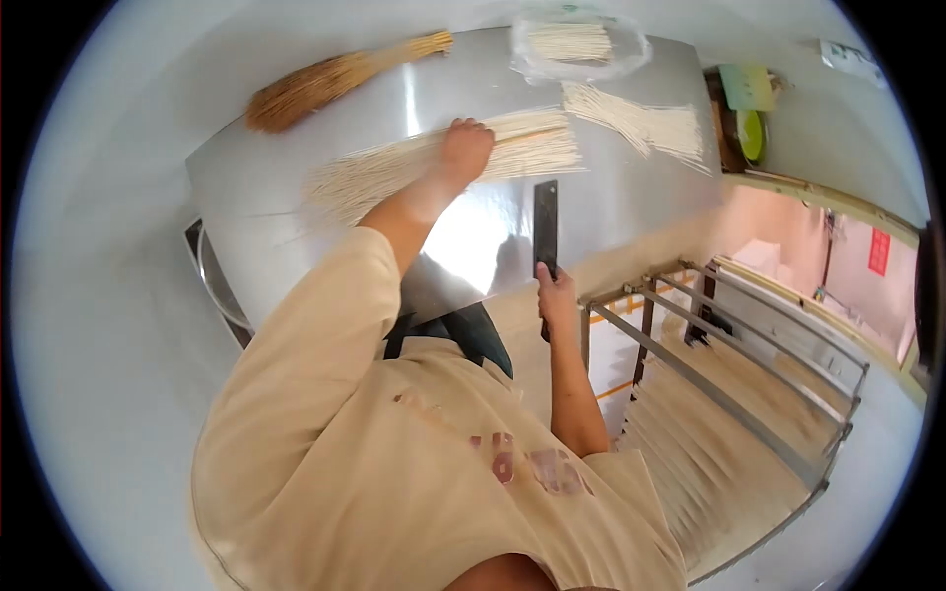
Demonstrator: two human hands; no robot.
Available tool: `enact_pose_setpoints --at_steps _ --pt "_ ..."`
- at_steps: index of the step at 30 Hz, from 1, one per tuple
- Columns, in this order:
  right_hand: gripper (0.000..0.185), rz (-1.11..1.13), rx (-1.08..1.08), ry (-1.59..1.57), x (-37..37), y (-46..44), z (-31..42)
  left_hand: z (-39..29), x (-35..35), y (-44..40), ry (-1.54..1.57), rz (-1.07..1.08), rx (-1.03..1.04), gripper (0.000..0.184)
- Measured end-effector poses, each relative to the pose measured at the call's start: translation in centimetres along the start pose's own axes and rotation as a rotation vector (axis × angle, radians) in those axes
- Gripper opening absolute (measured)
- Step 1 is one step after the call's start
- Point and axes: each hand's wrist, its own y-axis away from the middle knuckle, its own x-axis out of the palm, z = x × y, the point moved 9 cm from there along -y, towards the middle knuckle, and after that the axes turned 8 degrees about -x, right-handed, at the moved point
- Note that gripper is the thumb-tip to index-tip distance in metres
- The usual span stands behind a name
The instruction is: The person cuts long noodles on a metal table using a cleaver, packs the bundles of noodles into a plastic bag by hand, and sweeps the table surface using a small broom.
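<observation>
Long dried noodles (537,153) lie in a wide, flat bundle across the metal table, their left ends fanned out. My left hand (466,151) rests on the middle of this bundle with its fingers curled over the strands. A thin brownish stick (535,134) lies along the noodles to the right of that hand. In my right hand (557,295) is a cleaver (546,222), its fingers wrapped round the handle. The dark blade points away from me, just beyond the table's near edge and short of the noodles, apart from them.
A shorter noodle bundle (641,123) lies at the right, below noodles in a clear plastic bag (631,49). A straw broom (335,84) lies along the back of the metal table (266,182). Close on my right stands a metal rack (709,355) hung with long noodles.
</observation>
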Motion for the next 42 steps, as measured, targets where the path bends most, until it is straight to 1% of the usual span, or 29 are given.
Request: enact_pose_setpoints --at_steps 1,4,7,10,12,13,15,17,18,19,20,22,23,24,25,26,27,29,30,31,32,33,35,39,41,42 --pt "0.033 -0.014 -0.044 -0.065 0.1 -0.7 -0.2 0.2 0.1 -0.3 -0.038 -0.022 -0.023 0.014" --pt "0.034 0.075 0.016 -0.113 0.6 -1.6 -1.1 0.1 1.0 -0.5 -0.082 0.028 -0.043 0.014" --pt "0.034 0.114 0.033 -0.160 1.1 -2.8 -1.1 -0.9 -0.1 -0.1 -0.062 0.056 -0.034 0.014" --pt "0.034 0.123 0.008 -0.178 1.4 -4.2 -0.5 -0.8 -1.3 0.3 -0.057 0.029 -0.047 0.012" --pt "0.034 0.161 -0.009 -0.223 1.8 -5.4 -0.2 -0.7 -3.2 1.5 -0.047 -0.101 -0.060 0.013" --pt "0.034 0.179 -0.004 -0.251 1.9 -5.9 0.5 -0.1 -3.7 2.4 -0.059 -0.098 -0.062 0.013" --pt "0.033 0.201 -0.037 -0.264 2.1 -7.3 2.0 3.5 -5.6 5.3 0.112 -0.179 -0.189 0.012" --pt "0.033 0.204 -0.067 -0.277 2.0 -9.3 3.3 8.1 -5.7 9.1 0.117 -0.175 -0.339 0.010" --pt "0.032 0.210 -0.082 -0.288 2.1 -10.4 4.0 8.6 -8.3 11.4 0.093 -0.266 -0.265 0.012" --pt "0.031 0.221 -0.102 -0.300 2.3 -11.7 4.8 10.4 -8.8 12.9 0.080 -0.220 -0.332 0.012" --pt "0.031 0.217 -0.102 -0.303 2.3 -12.6 5.2 11.6 -9.4 14.3 0.035 -0.201 -0.334 0.010" --pt "0.030 0.193 -0.167 -0.238 1.9 -13.8 6.3 13.3 -9.8 16.2 -0.006 -0.181 -0.333 0.009" --pt "0.030 0.194 -0.166 -0.237 2.1 -13.6 6.2 13.9 -9.6 16.8 -0.048 -0.159 -0.335 0.008" --pt "0.031 0.094 -0.303 -0.084 1.7 -13.7 7.0 14.4 -9.4 16.9 -0.049 -0.159 -0.335 0.008" --pt "0.033 -0.006 -0.437 0.071 1.0 -12.0 9.7 14.7 -9.1 16.9 -0.047 -0.150 -0.321 0.008" --pt "0.035 0.022 -0.430 0.063 1.1 -10.3 11.1 15.0 -8.7 16.8 -0.043 -0.136 -0.303 0.007" --pt "0.035 0.018 -0.424 0.064 2.4 -10.2 11.0 15.3 -8.3 16.5 -0.040 -0.132 -0.299 0.007" --pt "0.035 0.072 -0.520 0.131 5.3 -10.1 11.1 15.2 -7.7 16.2 -0.083 -0.135 -0.239 0.007" --pt "0.035 0.076 -0.555 0.152 6.1 -9.1 12.1 15.1 -7.5 16.2 -0.075 -0.137 -0.242 0.007" --pt "0.035 0.078 -0.592 0.173 6.9 -8.2 13.3 15.3 -7.0 16.0 -0.096 -0.076 -0.268 0.010" --pt "0.039 0.117 -0.592 0.198 7.9 -8.0 13.6 15.5 -6.7 15.8 -0.118 -0.015 -0.290 0.015" --pt "0.039 0.111 -0.594 0.199 8.3 -7.9 14.0 15.6 -6.7 15.7 -0.115 -0.020 -0.287 0.015" --pt "0.038 0.135 -0.521 0.189 9.4 -7.6 13.8 15.9 -6.5 16.0 -0.131 -0.016 -0.274 0.015" --pt "0.040 0.071 -0.508 0.267 10.1 -7.0 14.3 16.9 -6.6 15.9 -0.154 0.013 -0.273 0.015" --pt "0.041 0.074 -0.514 0.315 11.1 -6.8 13.8 17.3 -6.2 16.1 -0.089 0.003 -0.225 0.009" --pt "0.042 0.077 -0.524 0.356 11.5 -6.6 14.2 17.5 -6.3 16.1 -0.081 -0.002 -0.228 0.009"
